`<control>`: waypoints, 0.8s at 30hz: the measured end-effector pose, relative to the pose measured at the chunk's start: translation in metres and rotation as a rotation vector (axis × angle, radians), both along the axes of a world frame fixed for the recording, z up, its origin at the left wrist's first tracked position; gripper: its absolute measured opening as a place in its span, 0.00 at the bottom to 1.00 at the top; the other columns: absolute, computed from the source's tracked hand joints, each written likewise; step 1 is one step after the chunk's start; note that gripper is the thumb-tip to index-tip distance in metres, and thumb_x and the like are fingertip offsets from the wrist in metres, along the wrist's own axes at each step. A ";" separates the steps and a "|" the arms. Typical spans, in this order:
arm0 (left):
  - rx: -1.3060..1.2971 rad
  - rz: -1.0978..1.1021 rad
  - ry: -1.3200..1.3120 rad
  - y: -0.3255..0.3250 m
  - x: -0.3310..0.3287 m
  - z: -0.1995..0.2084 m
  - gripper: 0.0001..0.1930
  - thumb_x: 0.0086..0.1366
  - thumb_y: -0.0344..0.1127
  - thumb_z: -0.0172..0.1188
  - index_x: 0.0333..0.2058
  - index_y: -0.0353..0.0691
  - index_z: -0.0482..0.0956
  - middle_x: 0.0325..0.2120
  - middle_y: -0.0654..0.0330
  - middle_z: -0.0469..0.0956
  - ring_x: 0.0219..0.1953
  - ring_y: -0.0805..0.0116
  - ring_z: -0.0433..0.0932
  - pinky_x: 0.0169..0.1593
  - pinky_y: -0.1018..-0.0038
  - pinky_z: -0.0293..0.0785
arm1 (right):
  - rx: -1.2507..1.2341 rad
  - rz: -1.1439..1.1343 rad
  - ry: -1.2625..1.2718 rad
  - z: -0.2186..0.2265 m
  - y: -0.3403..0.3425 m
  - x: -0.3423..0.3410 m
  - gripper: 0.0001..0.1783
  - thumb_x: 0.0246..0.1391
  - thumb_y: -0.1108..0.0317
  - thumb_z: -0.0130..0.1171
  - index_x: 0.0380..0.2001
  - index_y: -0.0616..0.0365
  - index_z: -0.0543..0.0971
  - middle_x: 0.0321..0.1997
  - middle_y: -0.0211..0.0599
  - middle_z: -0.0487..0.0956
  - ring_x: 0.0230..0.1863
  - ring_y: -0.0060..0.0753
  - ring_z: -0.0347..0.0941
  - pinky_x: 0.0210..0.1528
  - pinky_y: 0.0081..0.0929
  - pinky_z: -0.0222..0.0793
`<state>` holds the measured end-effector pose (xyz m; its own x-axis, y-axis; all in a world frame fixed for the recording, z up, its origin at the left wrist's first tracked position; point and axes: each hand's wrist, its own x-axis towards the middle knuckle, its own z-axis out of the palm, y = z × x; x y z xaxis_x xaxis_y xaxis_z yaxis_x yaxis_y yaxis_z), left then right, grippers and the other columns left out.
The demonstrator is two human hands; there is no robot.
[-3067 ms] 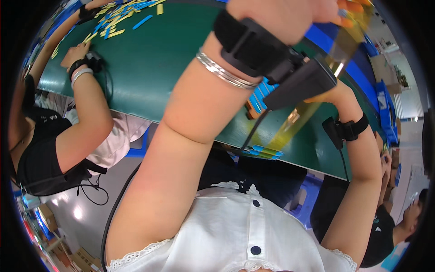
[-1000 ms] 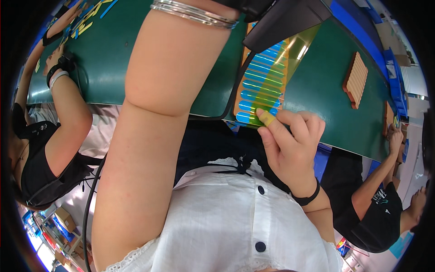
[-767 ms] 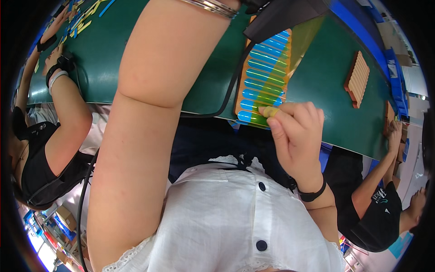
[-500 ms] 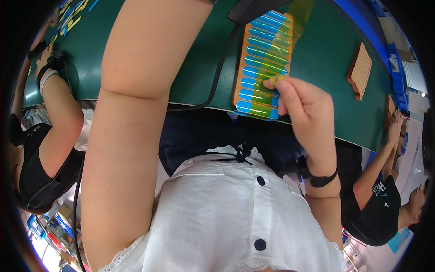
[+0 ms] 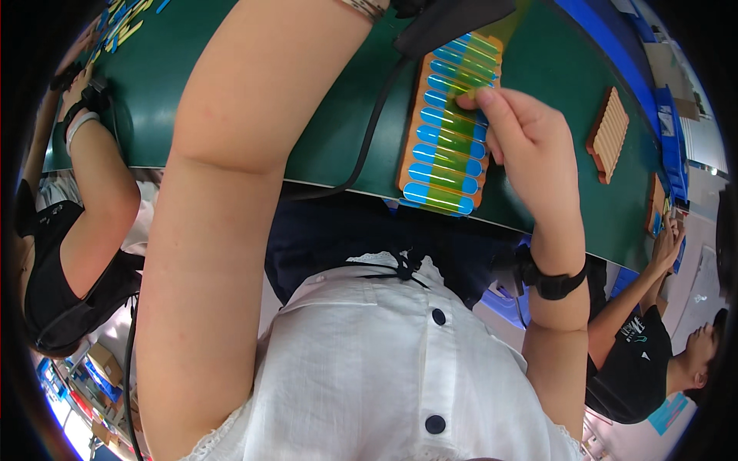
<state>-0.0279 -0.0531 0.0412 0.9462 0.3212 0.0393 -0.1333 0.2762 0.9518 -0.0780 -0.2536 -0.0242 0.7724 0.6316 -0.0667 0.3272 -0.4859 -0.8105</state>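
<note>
- The right hand has its thumb and forefinger drawn close at yellow see-through tape; whether they pinch it or press on it, I cannot tell, and the remaining fingers are partly hidden.
- Beneath the tape, blue strips lie side by side across a ridged orange tray near the edge of the green table.
- A black wrist device covers part of the tray's far end; the tape runs past it, cut off above.
- The left hand is beyond the upper edge, so its grip cannot be told; the left forearm shows.
- Rightward, well apart, lies a second ridged tray.
- Loose strips, far left, are partly cropped.
</note>
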 end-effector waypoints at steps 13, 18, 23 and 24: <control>-0.131 -0.159 0.418 0.000 0.041 -0.024 0.36 0.69 0.67 0.36 0.44 0.38 0.80 0.40 0.58 0.76 0.41 0.60 0.72 0.55 0.50 0.58 | -0.004 -0.091 -0.227 -0.004 0.031 0.097 0.19 0.63 0.58 0.51 0.33 0.61 0.85 0.18 0.35 0.76 0.19 0.26 0.71 0.25 0.27 0.66; -0.454 -0.915 -0.379 0.047 0.038 0.011 0.42 0.72 0.69 0.26 0.61 0.40 0.71 0.54 0.55 0.76 0.50 0.58 0.72 0.54 0.53 0.66 | 0.041 -0.109 0.096 0.010 -0.008 0.102 0.18 0.65 0.58 0.50 0.41 0.63 0.81 0.20 0.27 0.75 0.16 0.17 0.65 0.18 0.19 0.59; -0.401 -0.805 -0.456 0.057 -0.015 0.055 0.39 0.72 0.66 0.32 0.53 0.35 0.78 0.47 0.53 0.81 0.53 0.59 0.75 0.58 0.54 0.67 | -0.213 0.123 0.362 0.028 -0.014 0.046 0.29 0.48 0.75 0.69 0.53 0.65 0.68 0.28 0.34 0.80 0.24 0.23 0.79 0.20 0.18 0.68; -0.383 -0.673 -0.396 0.055 -0.019 0.058 0.40 0.71 0.68 0.31 0.46 0.36 0.80 0.42 0.53 0.80 0.49 0.59 0.72 0.57 0.53 0.63 | -0.190 0.098 0.319 0.024 -0.003 0.041 0.30 0.48 0.76 0.68 0.54 0.65 0.68 0.27 0.33 0.80 0.24 0.23 0.79 0.21 0.18 0.71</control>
<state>-0.0466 0.0018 0.0989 0.8796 -0.2428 0.4091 -0.1281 0.7073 0.6952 -0.0369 -0.2564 0.0001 0.6301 0.6548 -0.4174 0.1254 -0.6162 -0.7775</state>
